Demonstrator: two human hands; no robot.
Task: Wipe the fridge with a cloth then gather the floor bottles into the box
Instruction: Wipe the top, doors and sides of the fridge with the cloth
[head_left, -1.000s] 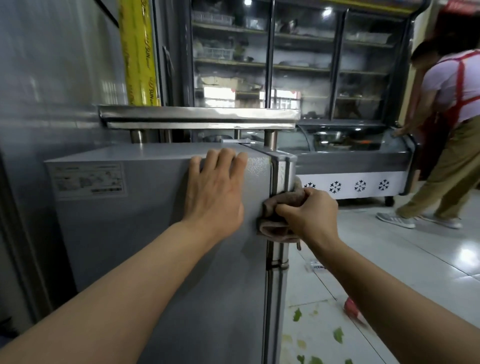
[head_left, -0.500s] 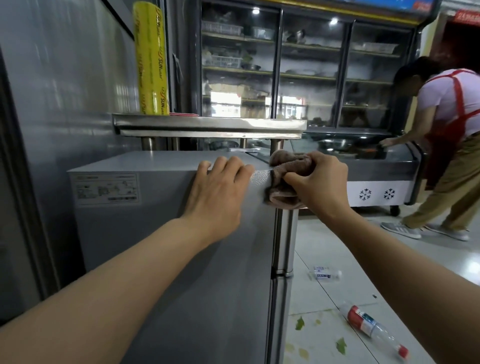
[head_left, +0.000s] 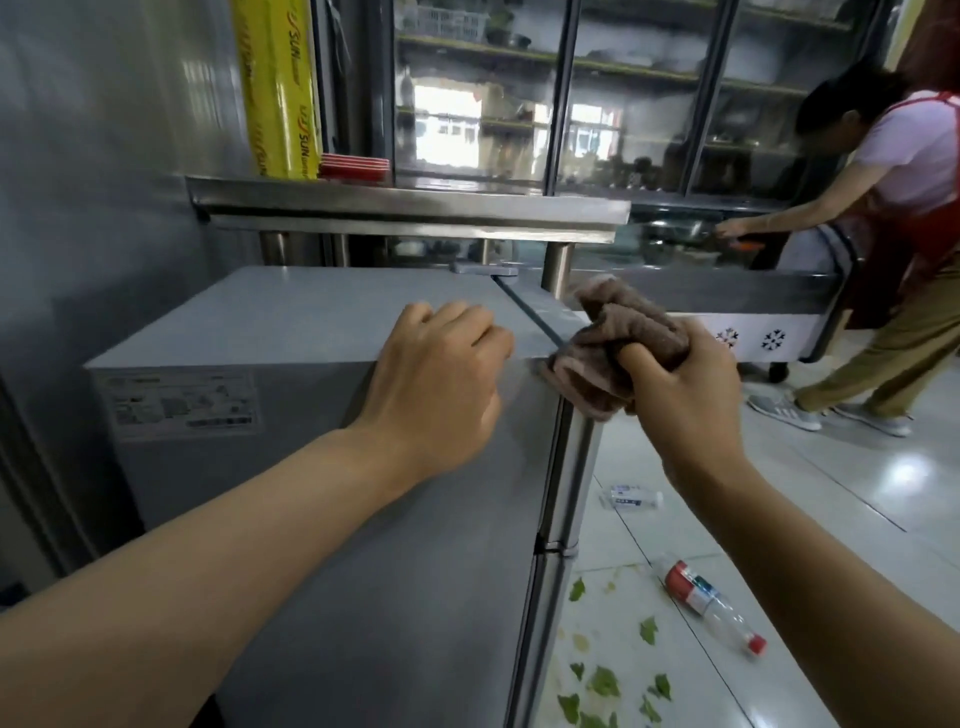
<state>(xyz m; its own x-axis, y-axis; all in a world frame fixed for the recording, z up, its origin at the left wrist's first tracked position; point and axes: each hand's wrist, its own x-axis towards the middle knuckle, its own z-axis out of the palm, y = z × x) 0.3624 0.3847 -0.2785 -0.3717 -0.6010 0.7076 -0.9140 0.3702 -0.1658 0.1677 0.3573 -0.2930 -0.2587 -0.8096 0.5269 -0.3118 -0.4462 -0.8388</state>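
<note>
Wiping underway: a person works at the top front corner of a grey metal fridge (head_left: 332, 519).
Glass-door cooler (head_left: 649, 93): stands behind, shelves dim behind reflections.
Second person (head_left: 904, 208): in a red apron, at right, leaning toward a low chest freezer with snowflake marks (head_left: 748, 338).
Steel shelf (head_left: 415, 208): runs just above the fridge top, carrying an upright yellow roll of wrap (head_left: 278, 88).
Left hand (head_left: 441, 384): laid on the fridge's upper edge, fingers bent over onto the top, holding nothing.
Right hand (head_left: 680, 400): fingers curled tight round a bunched brown cloth (head_left: 613, 348).
Cloth position: pressed on the fridge corner, where the door seam meets the top.
Clear plastic bottle with red label and red cap (head_left: 711, 603): lying on the white tiled floor (head_left: 883, 519) among green leaf scraps (head_left: 602, 680).
Small clear bottle with blue-and-white label (head_left: 631, 498): on its side nearer the fridge.
</note>
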